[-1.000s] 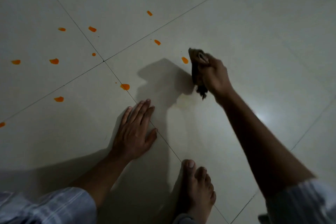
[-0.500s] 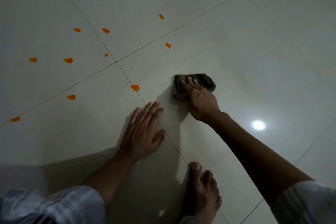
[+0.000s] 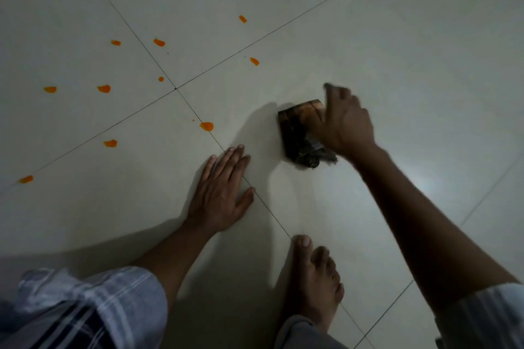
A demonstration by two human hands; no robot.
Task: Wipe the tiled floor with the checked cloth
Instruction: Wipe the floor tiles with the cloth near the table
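Note:
A dark, bunched checked cloth [image 3: 297, 133] lies on the pale tiled floor [image 3: 425, 65], just right of the tile joint. My right hand [image 3: 346, 125] grips its right side, thumb on the fabric; the hand is blurred by motion and one finger sticks up. My left hand [image 3: 221, 193] rests flat on the floor to the lower left of the cloth, fingers straight across the joint line. Several orange spots mark the tiles to the left; the nearest orange spot [image 3: 207, 126] sits on the joint a hand's width from the cloth.
My bare foot [image 3: 314, 278] stands on the floor below the cloth, between my two arms. My checked garment [image 3: 85, 309] fills the bottom left corner. More orange spots [image 3: 254, 61] lie beyond the cloth. A glare patch [image 3: 431, 187] shines at the right.
The cloth went from held in the air down onto the floor, and an orange spot near it is gone. My right hand has since shifted right and turned the cloth. My left hand stayed put.

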